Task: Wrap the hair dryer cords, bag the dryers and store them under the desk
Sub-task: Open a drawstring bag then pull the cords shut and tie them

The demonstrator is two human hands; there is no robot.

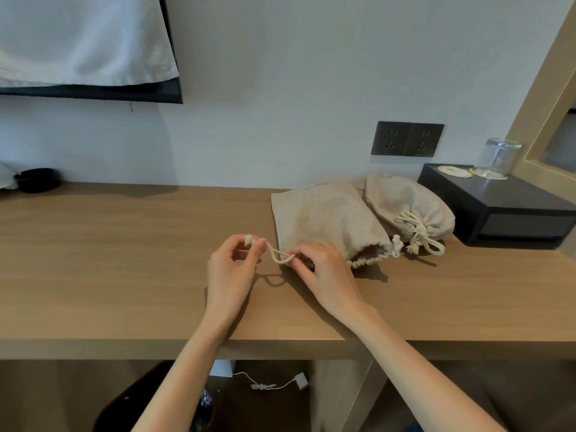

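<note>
Cloth bag (324, 219): lying on desk (124, 244), mouth half gathered. Left hand (230, 269) pinches drawstring (277, 255) end; right hand (324, 269) grips the bag's mouth. Second bag (408, 204): tied, just beside.

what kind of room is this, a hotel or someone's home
Most likely a hotel guest room. A long wooden desk runs along the wall, an upturned glass is set out on a black box, and there are two matching drawstring bags, the sort hotels keep hair dryers in.
</note>
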